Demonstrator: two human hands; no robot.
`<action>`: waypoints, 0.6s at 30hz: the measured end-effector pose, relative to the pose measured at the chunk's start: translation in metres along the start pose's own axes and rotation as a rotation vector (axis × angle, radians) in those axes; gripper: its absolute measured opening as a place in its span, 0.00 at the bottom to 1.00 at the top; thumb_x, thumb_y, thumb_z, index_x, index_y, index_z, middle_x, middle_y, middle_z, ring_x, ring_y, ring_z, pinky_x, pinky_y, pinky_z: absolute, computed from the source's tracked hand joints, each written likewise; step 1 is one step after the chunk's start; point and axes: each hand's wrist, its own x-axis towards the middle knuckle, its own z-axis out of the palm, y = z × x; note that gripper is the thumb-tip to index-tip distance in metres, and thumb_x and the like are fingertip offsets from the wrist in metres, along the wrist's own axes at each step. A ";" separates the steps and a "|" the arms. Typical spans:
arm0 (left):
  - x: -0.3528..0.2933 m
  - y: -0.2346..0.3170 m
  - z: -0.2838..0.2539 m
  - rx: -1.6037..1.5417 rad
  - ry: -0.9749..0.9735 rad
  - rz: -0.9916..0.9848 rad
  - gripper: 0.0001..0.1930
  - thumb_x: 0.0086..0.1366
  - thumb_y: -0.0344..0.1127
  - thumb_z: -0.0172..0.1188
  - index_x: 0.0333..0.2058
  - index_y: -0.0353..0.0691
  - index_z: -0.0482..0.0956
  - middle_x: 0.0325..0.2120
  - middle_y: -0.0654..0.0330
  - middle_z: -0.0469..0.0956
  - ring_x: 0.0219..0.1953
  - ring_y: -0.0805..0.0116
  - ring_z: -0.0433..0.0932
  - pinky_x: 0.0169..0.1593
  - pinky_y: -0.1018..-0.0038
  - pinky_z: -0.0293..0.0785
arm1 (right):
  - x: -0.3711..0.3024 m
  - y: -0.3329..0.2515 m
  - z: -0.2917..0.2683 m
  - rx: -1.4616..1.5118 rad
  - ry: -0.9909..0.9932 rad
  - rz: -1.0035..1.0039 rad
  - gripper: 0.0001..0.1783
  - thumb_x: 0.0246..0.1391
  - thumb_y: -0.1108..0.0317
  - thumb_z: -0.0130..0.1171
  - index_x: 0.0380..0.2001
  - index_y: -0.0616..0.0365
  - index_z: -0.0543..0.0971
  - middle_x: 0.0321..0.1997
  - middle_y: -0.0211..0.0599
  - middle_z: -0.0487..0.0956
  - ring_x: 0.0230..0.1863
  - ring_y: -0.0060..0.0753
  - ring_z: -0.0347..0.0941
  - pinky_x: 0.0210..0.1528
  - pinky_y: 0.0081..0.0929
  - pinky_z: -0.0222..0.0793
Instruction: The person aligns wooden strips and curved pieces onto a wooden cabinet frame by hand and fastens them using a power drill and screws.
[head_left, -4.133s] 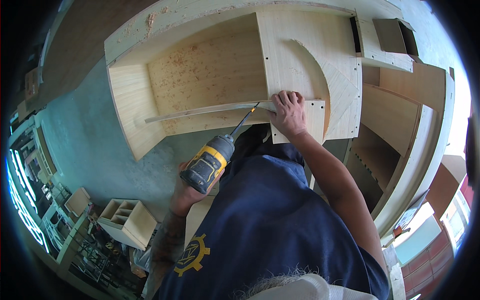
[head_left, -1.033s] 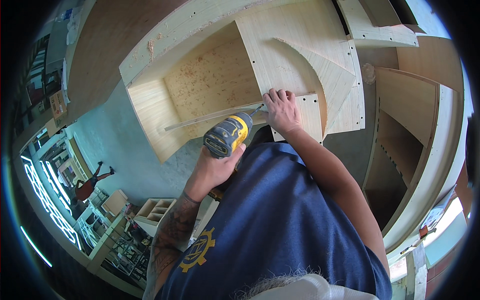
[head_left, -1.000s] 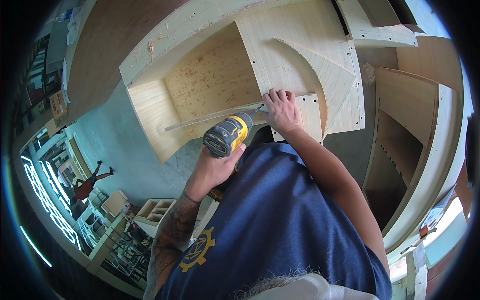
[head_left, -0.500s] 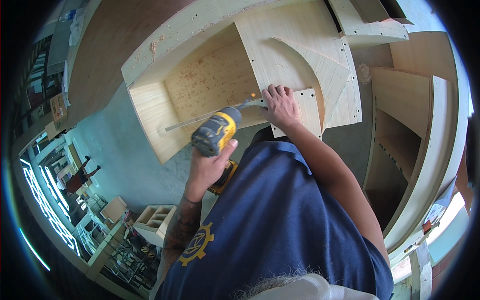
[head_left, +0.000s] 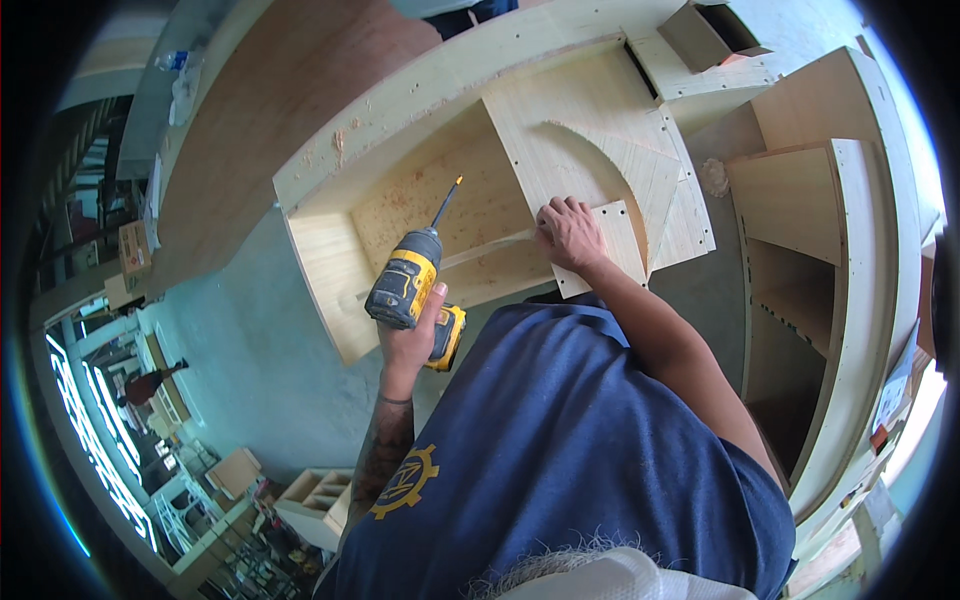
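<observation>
My left hand (head_left: 405,345) is closed round the grip of a yellow and black cordless drill (head_left: 408,280). Its long bit points up and away, over the open part of a pale plywood cabinet box (head_left: 320,250), touching nothing that I can see. My right hand (head_left: 572,235) has curled fingers at the end of a thin wooden strip (head_left: 490,246), which stretches leftward across the box. The same hand rests against a small board (head_left: 625,235) with screw holes near its edges. Beyond it lies a curved-edged plywood piece (head_left: 640,175). The fingertips are partly hidden.
Wood shavings (head_left: 338,145) lie on the box's far rim. A brown sheet surface (head_left: 240,130) extends at far left. Another open cabinet (head_left: 840,200) stands on the right, and a cardboard box (head_left: 705,40) sits at the back right. Someone else (head_left: 150,388) is far off left.
The drill has swung away from my right hand; its bit now points up and away. The whole view has shifted. My right hand stays by the small board and strip.
</observation>
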 end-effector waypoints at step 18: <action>0.348 0.032 0.059 -0.520 0.103 0.372 0.19 0.67 0.30 0.72 0.54 0.37 0.78 0.45 0.62 0.80 0.46 0.69 0.80 0.54 0.65 0.80 | -0.078 -0.014 -0.023 -0.397 0.078 0.348 0.54 0.55 0.51 0.73 0.81 0.28 0.56 0.87 0.51 0.41 0.84 0.67 0.41 0.83 0.67 0.35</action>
